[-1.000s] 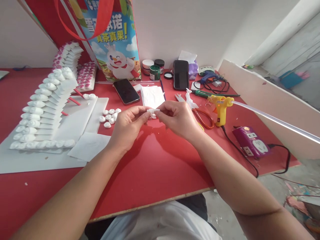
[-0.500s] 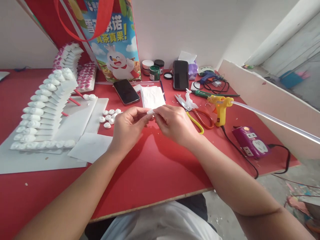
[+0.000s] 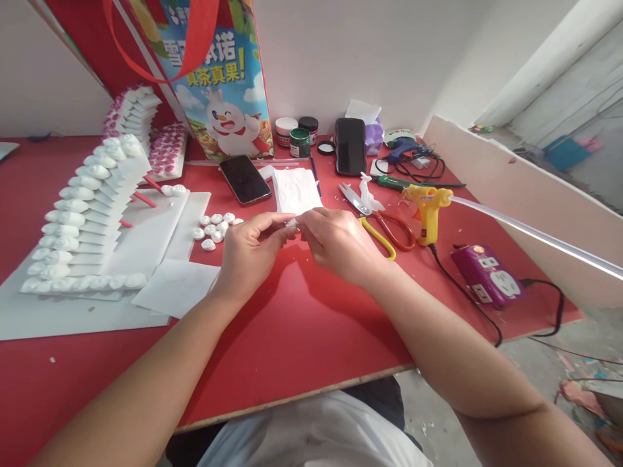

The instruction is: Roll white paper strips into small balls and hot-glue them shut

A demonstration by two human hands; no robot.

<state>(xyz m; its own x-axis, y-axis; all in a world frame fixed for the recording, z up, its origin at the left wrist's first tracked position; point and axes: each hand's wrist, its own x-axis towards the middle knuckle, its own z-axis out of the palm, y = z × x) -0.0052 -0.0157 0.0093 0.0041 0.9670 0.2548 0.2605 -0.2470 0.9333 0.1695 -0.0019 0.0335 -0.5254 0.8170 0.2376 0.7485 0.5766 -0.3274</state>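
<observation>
Between the fingertips of my two hands is a small piece of white tissue paper (image 3: 291, 222), mostly covered by the fingers. My left hand (image 3: 253, 243) pinches it from the left, thumb and index finger closed together. From the other side my right hand (image 3: 335, 243) has its fingers curled in and closed on the same piece. Just beyond the hands lies a stack of white tissue squares (image 3: 296, 189). Several small rolled white paper rosettes (image 3: 209, 229) sit in a cluster left of my left hand.
Scissors (image 3: 384, 224) and a yellow glue gun (image 3: 428, 211) lie to the right, near a purple power socket (image 3: 491, 275). At left stands a white stepped model (image 3: 111, 224) edged with rosettes. Phones (image 3: 244, 179), paint jars (image 3: 299, 141) and a printed bag (image 3: 219, 84) line the back.
Both hands stay at nearly the same spot, with the fingers shifting slightly around the tissue paper. The view has moved a little; the things on the table look unchanged.
</observation>
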